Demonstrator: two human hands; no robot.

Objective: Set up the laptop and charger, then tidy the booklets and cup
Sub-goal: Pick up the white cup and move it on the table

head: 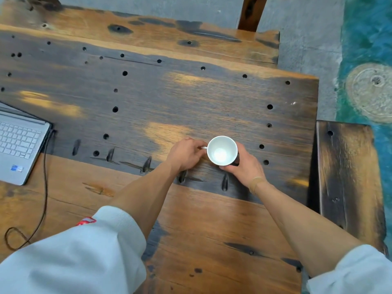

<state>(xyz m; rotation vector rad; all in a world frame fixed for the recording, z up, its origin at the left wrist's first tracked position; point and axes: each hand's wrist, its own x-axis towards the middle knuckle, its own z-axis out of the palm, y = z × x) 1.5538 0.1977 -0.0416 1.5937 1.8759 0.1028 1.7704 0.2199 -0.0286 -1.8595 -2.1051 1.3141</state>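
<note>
**Cup held two-handed, mid-table, right of centre**

Head view:
- White cup (222,153) upright on the wooden table (148,98), mouth up, inside looks empty. Sits on the dark plank, near the seam with the lighter near plank
- Left hand (186,154) curled at the cup's left side, fingers pinching the small white handle
- Right hand (244,164) wrapped round the cup's lower right wall, fingers curled against it; a dark patch shows between palm and cup, cannot tell what it is
- Plaster strip on the right wrist (255,183)
- Laptop (20,143) open at the table's left side, cut off by the frame edge, well apart from the cup. Dark cable (45,187) plugged at its right side, running down the near plank and looping near the bottom left
- Bare plank between laptop and left hand, and beyond the cup toward the far edge; only holes and slots in the wood there
- Table's right edge near the right hand, with a row of holes between. Past that edge a wooden bench (347,177), then teal-painted floor (364,49)
- Far edge steps down to a second bench (148,32) against grey floor
- White sleeves (70,257) pushed up both forearms, filling the bottom corners
</note>
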